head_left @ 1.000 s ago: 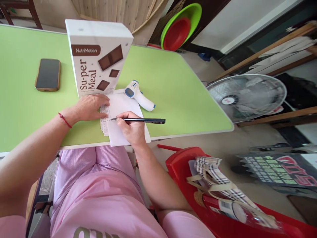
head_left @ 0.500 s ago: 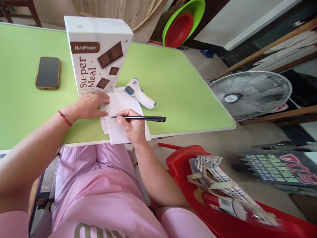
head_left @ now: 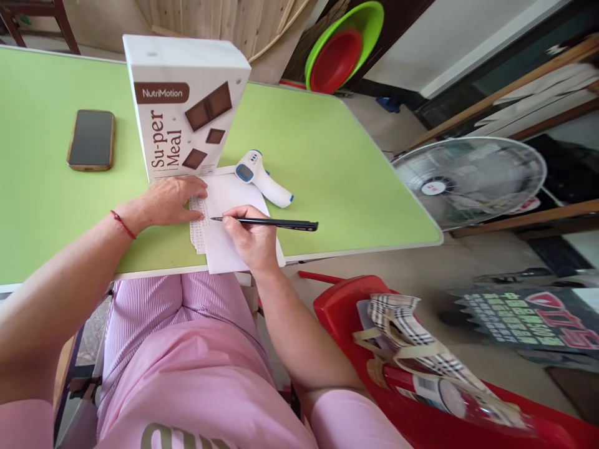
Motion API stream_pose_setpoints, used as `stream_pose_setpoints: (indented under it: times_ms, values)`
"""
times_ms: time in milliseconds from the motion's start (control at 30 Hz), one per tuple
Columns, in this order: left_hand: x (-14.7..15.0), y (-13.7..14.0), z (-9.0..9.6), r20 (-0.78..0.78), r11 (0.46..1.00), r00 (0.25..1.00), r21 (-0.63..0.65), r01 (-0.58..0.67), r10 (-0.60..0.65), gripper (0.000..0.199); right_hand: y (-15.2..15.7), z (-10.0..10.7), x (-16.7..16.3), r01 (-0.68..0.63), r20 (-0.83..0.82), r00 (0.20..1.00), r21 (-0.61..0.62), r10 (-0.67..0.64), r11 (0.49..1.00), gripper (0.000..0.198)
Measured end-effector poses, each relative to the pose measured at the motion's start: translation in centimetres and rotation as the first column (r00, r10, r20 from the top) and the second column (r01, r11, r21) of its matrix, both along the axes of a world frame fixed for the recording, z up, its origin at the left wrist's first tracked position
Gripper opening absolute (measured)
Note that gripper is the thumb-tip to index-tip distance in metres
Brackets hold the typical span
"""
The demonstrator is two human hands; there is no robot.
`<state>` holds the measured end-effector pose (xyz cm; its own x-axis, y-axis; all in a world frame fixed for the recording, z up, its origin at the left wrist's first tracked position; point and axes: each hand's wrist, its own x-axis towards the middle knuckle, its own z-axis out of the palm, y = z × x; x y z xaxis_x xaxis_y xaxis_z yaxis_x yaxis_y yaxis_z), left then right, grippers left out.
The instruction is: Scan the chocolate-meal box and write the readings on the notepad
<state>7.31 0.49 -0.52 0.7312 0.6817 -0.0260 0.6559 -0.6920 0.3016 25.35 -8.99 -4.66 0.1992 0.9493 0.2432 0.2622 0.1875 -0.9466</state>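
Note:
My right hand point(head_left: 253, 239) is closed around a black pen point(head_left: 285, 223), its tip at the left part of a white sheet of paper point(head_left: 229, 252). A narrow printed slip point(head_left: 197, 237) with rows of small characters lies along the paper's left edge. Across the top of that slip rests my left hand point(head_left: 173, 198), fingers spread flat, a red cord on its wrist. Just behind the hands stands a white NutriMotion box point(head_left: 215, 143). A white and blue infrared thermometer point(head_left: 269, 184) lies at the paper's upper right.
On the green table point(head_left: 318, 156) a phone point(head_left: 92, 138) lies left of the box. A red chair point(head_left: 341, 296) beside me holds a checked bag point(head_left: 397, 312) and a bottle point(head_left: 435, 390). Right of the table is a fan point(head_left: 472, 181); basins point(head_left: 337, 59) are behind it.
My right hand and the pen have shifted very slightly to the right. My left hand stays in place on the slip, and the view has tilted a little.

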Motion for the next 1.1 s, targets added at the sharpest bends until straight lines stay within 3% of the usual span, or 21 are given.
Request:
stream_pose_setpoints:
  times_ms: [167,333,467,567,667,733,833,933,1100]
  values:
    - [-0.1,0.1,-0.1,0.000,1.000,1.000,-0.009,0.018,-0.018,0.044,2.4,3.6,2.7,-0.004,-0.007,1.000,0.209,0.006,0.978,0.016]
    - [-0.4,0.2,-0.2,0.009,1.000,1.000,-0.008,0.023,-0.022,0.044,6.6,8.3,5.1,0.051,-0.032,0.999,0.464,-0.040,0.884,0.017]
    - [-0.4,0.2,-0.3,0.032,0.999,0.999,-0.030,0.022,-0.021,0.043,8.3,10.2,5.1,0.128,-0.147,0.987,0.544,-0.056,0.829,0.015]
    - [-0.5,0.2,-0.3,0.049,0.999,0.999,-0.034,0.013,-0.011,0.042,8.4,8.9,4.6,0.145,-0.148,0.985,0.432,-0.088,0.890,0.016]
    - [-0.5,0.2,-0.3,0.051,0.999,0.999,-0.039,0.015,-0.013,0.043,7.9,5.7,4.2,0.043,-0.126,0.992,0.287,-0.006,0.957,0.021]
    - [-0.5,0.2,-0.3,0.047,0.999,0.999,-0.039,0.017,-0.015,0.044,7.4,3.3,3.9,-0.043,-0.121,0.990,0.213,0.070,0.976,0.025]
    - [-0.5,0.2,-0.3,0.048,0.999,0.999,-0.035,0.011,-0.009,0.045,6.7,0.7,3.5,-0.065,-0.175,0.981,0.111,0.084,0.992,0.025]
    - [-0.5,0.4,-0.2,0.064,0.999,0.998,-0.034,0.010,-0.008,0.048,6.3,-0.4,3.2,-0.067,-0.199,0.977,0.066,0.079,0.996,0.021]
    - [-0.6,0.5,-0.3,0.061,0.999,0.998,-0.031,0.019,-0.017,0.050,6.2,-0.6,3.1,-0.087,-0.105,0.990,0.078,0.095,0.993,0.019]
